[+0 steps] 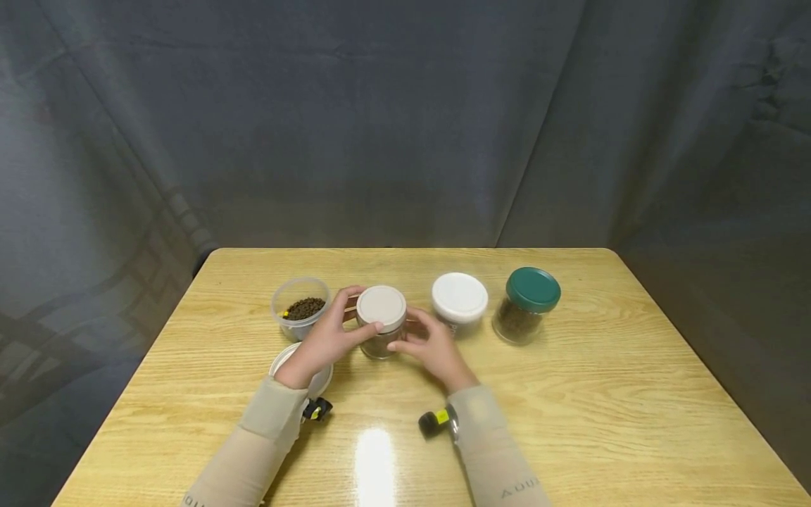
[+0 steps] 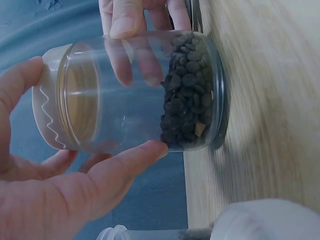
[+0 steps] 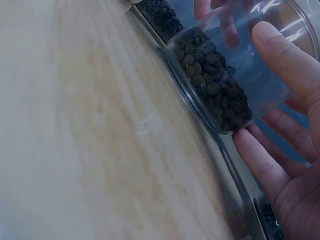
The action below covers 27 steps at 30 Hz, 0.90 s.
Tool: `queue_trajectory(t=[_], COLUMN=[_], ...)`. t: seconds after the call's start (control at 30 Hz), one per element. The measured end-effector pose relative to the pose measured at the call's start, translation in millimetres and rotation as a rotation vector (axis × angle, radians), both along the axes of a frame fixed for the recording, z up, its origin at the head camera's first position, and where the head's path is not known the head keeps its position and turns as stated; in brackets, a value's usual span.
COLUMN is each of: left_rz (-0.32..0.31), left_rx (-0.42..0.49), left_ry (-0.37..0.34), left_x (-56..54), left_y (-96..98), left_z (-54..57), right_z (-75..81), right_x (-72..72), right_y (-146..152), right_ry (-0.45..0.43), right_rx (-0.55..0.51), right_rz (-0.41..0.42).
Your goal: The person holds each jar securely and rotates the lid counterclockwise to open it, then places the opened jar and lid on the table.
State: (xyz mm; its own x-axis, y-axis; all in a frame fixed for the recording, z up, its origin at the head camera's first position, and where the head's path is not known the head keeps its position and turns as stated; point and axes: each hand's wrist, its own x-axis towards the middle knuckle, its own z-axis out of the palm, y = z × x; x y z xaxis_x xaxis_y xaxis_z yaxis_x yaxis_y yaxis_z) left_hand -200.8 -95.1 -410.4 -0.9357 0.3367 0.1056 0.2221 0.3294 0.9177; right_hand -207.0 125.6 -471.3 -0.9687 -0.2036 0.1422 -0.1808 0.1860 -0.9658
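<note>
Both hands hold a clear jar with a cream lid, at the middle of the table. Dark, flat round pellets fill its lower part, and its base is close at the tabletop. My left hand grips it from the left, thumb at the lid's front edge and other fingers reaching behind and along the side. From the right, my right hand curls round the glassy body lower down, thumb in front. The right wrist view shows the right thumb across the clear wall, with the lid out of frame.
An uncovered clear tub of brown pellets, with a small yellow piece, stands at left. A round white lid lies partly under my left wrist. Right of the jar stand a white-lidded container and a green-lidded jar of pellets. A grey curtain hangs behind.
</note>
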Motion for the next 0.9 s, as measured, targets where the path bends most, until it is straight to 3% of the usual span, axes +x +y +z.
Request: queue_trajectory(t=[0.2, 0.57, 0.73, 0.9], left_rz=[-0.024, -0.002, 0.030, 0.013], left_rx=[-0.051, 0.019, 0.030, -0.024], left_ry=[-0.001, -0.003, -0.042, -0.038], left_x=[-1.8, -1.2, 0.6, -0.6], left_y=[-2.0, -1.2, 0.6, -1.3], left_z=[0.0, -0.7, -0.6, -0.1], right_z=[0.3, 0.5, 0.9, 3.0], right_x=[0.1, 0.2, 0.8, 1.7], right_y=[0.1, 0.6, 1.0, 1.0], right_ry=[-0.004, -0.010, -0.020, -0.026], right_rx=[0.015, 0.028, 0.051, 0.058], right_rz=[-0.007, -0.005, 0.001, -0.006])
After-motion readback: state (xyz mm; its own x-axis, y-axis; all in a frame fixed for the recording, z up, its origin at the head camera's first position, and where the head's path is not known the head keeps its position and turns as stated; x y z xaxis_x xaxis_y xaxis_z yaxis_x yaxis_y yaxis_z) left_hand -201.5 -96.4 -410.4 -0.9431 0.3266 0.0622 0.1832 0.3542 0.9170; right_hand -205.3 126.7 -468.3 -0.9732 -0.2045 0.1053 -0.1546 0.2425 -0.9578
